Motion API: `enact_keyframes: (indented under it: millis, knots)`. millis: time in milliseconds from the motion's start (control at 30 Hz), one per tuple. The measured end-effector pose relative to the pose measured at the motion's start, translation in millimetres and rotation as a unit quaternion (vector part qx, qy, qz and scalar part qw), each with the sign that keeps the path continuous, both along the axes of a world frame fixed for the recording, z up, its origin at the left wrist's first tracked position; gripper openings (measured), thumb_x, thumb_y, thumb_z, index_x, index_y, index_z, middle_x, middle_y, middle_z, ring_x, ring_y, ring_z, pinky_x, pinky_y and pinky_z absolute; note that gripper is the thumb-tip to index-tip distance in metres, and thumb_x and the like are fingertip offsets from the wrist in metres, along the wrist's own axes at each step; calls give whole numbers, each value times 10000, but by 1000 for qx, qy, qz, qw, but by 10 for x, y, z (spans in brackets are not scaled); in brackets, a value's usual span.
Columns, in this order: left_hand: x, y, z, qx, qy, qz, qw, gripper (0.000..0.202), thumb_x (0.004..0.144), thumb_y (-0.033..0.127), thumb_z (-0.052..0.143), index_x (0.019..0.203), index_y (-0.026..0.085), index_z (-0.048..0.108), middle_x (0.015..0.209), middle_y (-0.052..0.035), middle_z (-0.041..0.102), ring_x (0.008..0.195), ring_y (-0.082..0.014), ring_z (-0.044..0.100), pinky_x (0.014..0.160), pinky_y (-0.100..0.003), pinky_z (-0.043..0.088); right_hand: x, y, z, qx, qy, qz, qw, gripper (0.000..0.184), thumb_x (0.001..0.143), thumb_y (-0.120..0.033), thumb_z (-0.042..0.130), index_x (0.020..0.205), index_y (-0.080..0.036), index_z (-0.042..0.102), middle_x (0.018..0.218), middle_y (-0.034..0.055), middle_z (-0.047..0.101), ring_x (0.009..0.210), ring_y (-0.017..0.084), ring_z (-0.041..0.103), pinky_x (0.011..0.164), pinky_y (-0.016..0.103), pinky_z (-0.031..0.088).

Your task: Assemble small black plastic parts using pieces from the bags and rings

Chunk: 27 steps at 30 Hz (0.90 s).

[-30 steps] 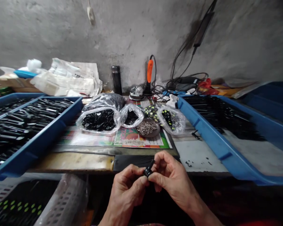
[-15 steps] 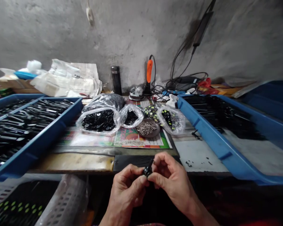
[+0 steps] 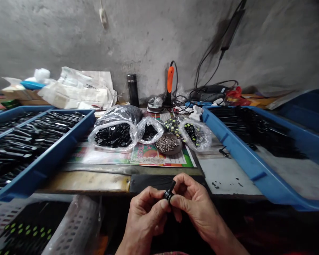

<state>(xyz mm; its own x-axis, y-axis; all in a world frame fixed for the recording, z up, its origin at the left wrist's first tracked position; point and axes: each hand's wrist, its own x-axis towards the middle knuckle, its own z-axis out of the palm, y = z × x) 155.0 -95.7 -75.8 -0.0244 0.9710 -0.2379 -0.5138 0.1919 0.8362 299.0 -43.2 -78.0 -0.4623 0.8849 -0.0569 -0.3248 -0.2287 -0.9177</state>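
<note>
My left hand (image 3: pixel 146 212) and my right hand (image 3: pixel 194 205) meet just below the table's front edge, both pinching a small black plastic part (image 3: pixel 169 192) between thumbs and fingertips. The part is short and dark, with a thin stem pointing up and right. Beyond the hands lie several clear bags of black parts (image 3: pixel 113 134) and a small dish of metal screws (image 3: pixel 167 143) on a coloured printed sheet (image 3: pixel 159 159).
A blue tray of black pieces (image 3: pixel 45 159) stands at the left and another blue tray (image 3: pixel 244 159) at the right. An orange-handled tool (image 3: pixel 169 83), a black flask (image 3: pixel 133 89), cables and papers line the wall. A mesh basket (image 3: pixel 29 226) sits at the lower left.
Both hands kept pinching the small black part and shifted slightly right in the picture as the view moved a little. The part's stem now sticks up a bit more clearly.
</note>
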Motion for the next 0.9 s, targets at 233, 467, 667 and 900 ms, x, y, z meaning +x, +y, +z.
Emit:
enact_keyframes:
  millis: [233,467,667,900]
  knots:
    - [8,-11,31,-8,-27,14,1000,371,666,399,895,799,149,656,609,23,633,388,-16,413,355,-120,298,42,-120,84,458,-243,-196,832,76,925,-172,623,949,-237,652,812,-21,690,705,110,681,672,147,554]
    - [15,-9,32,-6,-5,29,1000,370,695,442,866,778,148,659,532,56,541,388,-20,380,360,-123,273,27,-107,97,576,-322,-210,721,136,1034,-230,473,1043,-226,609,856,5,730,739,123,729,696,164,582]
    - [44,-35,39,-15,32,53,998,357,717,462,841,804,159,672,541,52,516,423,-34,376,388,-128,277,-43,-121,58,598,-354,-272,666,182,1059,-252,431,1036,-212,607,834,9,742,712,128,735,668,184,569]
    - [37,-31,-14,4,44,53,998,403,722,515,821,829,159,665,481,79,438,402,-34,333,379,-136,264,-77,-141,-56,610,-391,-293,624,206,1080,-302,408,1066,-188,580,839,20,740,730,129,734,692,208,535]
